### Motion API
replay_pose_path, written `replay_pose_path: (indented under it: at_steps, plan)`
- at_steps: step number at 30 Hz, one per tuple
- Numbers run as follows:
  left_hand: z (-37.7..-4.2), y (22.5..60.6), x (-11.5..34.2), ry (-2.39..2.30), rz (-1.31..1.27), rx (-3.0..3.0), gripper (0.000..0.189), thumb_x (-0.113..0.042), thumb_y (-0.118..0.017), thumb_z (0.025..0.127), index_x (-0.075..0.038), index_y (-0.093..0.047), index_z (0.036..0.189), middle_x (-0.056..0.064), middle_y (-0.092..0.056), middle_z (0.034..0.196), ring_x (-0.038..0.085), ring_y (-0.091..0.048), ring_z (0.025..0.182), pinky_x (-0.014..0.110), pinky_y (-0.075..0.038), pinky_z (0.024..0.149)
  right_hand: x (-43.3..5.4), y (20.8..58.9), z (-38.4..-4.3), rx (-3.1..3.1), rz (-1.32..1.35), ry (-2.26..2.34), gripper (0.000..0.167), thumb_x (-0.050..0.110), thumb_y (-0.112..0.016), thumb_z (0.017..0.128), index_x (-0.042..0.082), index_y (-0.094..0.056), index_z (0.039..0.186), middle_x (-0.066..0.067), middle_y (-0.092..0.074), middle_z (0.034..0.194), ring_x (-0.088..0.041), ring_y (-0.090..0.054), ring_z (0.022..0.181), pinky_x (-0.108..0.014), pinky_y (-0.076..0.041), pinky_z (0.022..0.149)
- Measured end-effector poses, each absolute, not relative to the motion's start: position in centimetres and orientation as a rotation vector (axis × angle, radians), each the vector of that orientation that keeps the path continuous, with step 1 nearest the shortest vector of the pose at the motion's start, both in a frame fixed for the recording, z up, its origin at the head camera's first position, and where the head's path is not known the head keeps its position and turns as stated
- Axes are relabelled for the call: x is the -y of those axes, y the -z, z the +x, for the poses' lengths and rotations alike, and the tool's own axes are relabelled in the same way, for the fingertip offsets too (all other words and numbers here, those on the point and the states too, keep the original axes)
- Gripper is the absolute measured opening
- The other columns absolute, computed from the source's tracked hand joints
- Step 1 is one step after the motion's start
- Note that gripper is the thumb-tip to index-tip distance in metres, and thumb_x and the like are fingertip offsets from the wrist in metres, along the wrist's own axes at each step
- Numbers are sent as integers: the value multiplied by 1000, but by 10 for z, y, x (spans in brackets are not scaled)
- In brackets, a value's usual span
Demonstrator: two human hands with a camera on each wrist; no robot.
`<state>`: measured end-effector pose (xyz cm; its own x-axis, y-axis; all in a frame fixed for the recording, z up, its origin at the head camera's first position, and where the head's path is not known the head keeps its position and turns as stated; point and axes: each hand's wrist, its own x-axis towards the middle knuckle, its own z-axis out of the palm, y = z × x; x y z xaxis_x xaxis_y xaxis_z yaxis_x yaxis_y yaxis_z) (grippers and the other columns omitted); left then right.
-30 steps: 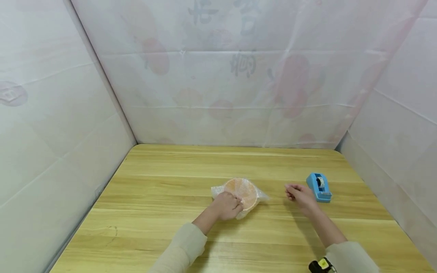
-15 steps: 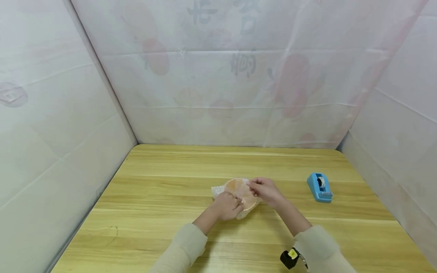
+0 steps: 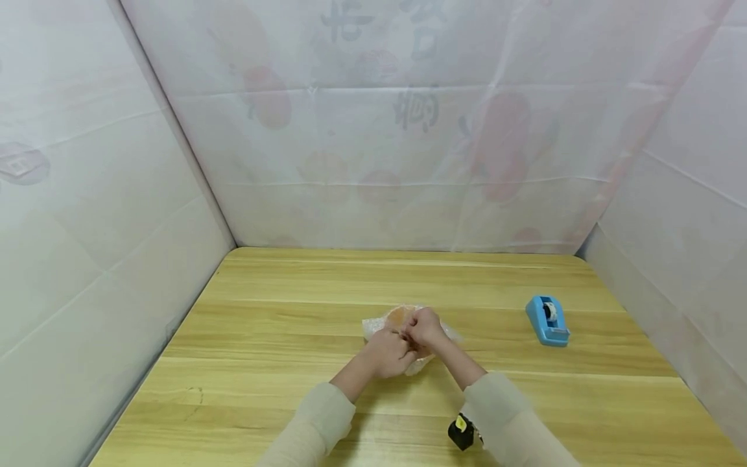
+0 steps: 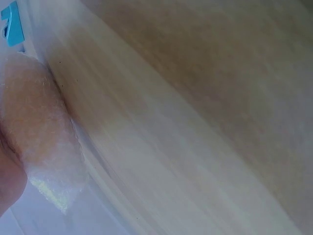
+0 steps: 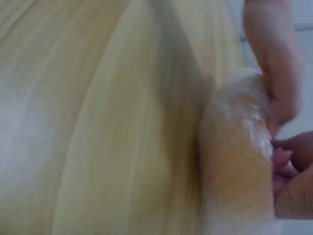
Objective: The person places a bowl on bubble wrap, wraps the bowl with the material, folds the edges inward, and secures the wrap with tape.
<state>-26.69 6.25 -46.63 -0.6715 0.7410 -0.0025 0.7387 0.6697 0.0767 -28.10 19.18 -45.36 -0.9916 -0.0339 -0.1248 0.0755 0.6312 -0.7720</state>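
Observation:
A round orange thing lies on the table in clear bubble wrap, whose loose corners stick out at the sides. From the near left, my left hand holds the wrap down with curled fingers at the middle of its top. My right hand has its bent fingertips on the wrap, right against the left fingers. The right wrist view shows the wrapped bundle side-on, its top under the left hand and the right hand. Anything thin between the right fingertips is too small to see.
A blue tape dispenser with a roll in it stands at the right of the wooden table. White printed sheets wall the table in at the back and sides. A black box with a yellow label sits at the right wrist.
My right hand has travelled left from beside the tape dispenser, over the wrapped bundle, down to the left fingers. My left hand and the bundle have stayed in place.

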Motion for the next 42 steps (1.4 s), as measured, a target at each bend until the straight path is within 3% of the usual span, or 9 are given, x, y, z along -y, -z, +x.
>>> replay_pose_path:
  at_steps: [3,5,11,16,21,24,29,32,42]
  plan:
    - [-266,467,-63,-79,1282,-2861,45,-28,-33,97,-18,-37,52,-8,-36,46,9,-44,53,27,-47,82,-186,458,-279,-2847,33,1230,41,-8,-57,73,13,-34,46,5,-34,47,-10,-34,48,-18,-31,46]
    - [-265,467,-64,-58,1297,-2874,46,-27,-34,96,-18,-37,51,-8,-35,45,8,-44,51,26,-47,85,-184,461,-277,-2921,46,1202,41,-8,-57,71,14,-33,46,6,-30,46,-9,-32,46,-18,-28,44]
    - [-262,466,-64,11,1347,-2914,51,-28,-35,97,-20,-33,47,-9,-30,42,6,-37,47,24,-47,82,-178,466,-275,-3035,118,1121,32,2,-61,74,11,-47,48,2,-43,49,-11,-41,47,-22,-37,44]
    - [-261,468,-63,42,1393,-2956,50,-28,-37,96,-19,-33,47,-9,-32,42,6,-40,47,23,-46,80,-176,466,-276,-3061,156,1043,37,14,-68,74,12,-41,49,-3,-48,54,-15,-43,51,-27,-41,46]
    - [-261,470,-62,30,1414,-2984,49,-27,-37,96,-18,-43,48,-6,-48,47,11,-56,69,24,-44,80,-175,465,-276,-3073,120,942,40,1,-55,74,16,-27,50,1,-33,51,-13,-35,49,-23,-33,43]
    - [-260,468,-62,17,1391,-2981,47,-28,-36,96,-17,-50,53,-5,-59,58,13,-57,87,26,-43,83,-175,465,-276,-3070,98,914,41,-5,-49,73,16,-24,49,3,-24,49,-12,-29,47,-21,-27,42]
    - [-261,466,-61,51,1373,-2959,45,-28,-34,97,-18,-59,61,-5,-67,73,13,-57,95,27,-42,89,-174,465,-279,-3051,122,890,42,-4,-50,77,16,-25,49,3,-25,49,-12,-28,47,-21,-26,42]
    - [-261,467,-60,101,1401,-2951,44,-28,-35,97,-18,-61,63,-4,-68,77,14,-58,95,28,-42,91,-173,465,-279,-3060,124,881,41,-4,-50,78,16,-27,50,2,-28,50,-13,-31,47,-22,-28,42]
    - [-266,468,-56,-21,1492,-2883,43,-27,-39,96,-19,-43,54,-7,-52,51,8,-58,71,32,-43,92,-173,467,-276,-3169,-35,814,42,-3,-52,78,15,-26,51,2,-28,50,-13,-31,48,-24,-31,44]
